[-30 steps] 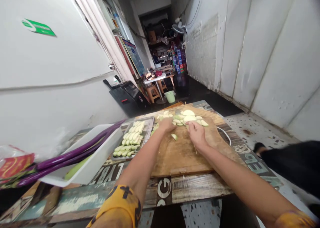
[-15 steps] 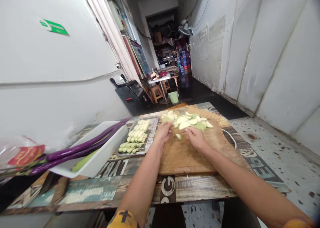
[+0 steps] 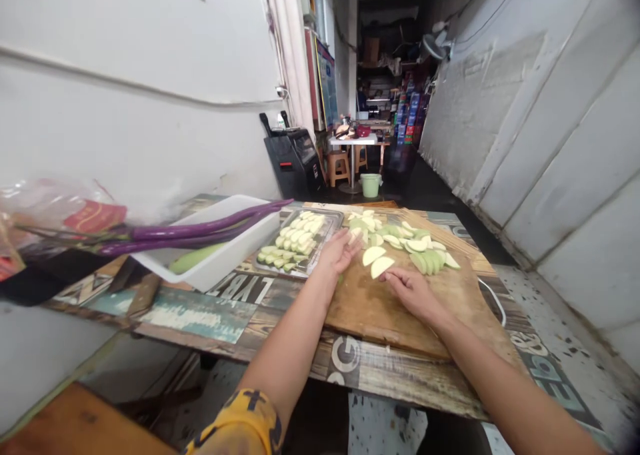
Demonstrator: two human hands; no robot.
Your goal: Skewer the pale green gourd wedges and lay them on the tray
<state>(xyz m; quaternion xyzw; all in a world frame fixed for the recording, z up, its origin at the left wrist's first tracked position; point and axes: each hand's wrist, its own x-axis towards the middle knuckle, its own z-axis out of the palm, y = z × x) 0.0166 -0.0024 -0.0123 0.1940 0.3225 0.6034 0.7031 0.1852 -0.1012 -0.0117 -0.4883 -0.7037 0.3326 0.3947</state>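
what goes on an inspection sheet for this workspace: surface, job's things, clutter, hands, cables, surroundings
Surface: patchwork-patterned table with printed lettering, bearing a brown wooden cutting board.
Job's things: pale green, thin vegetable slices on the board; clear plastic tray of sliced pieces to its left.
Clutter: white rectangular plastic tub with long purple eggplants; clear plastic bag with red print.
Hands: left hand loosely open beside the slices; right hand with fingertips at a half-round pale slice, grip unclear.
Cables: thin dark wire along the right wall; white cord-like loop beside the board.
Surroundings: black boxy machine, light green bucket.
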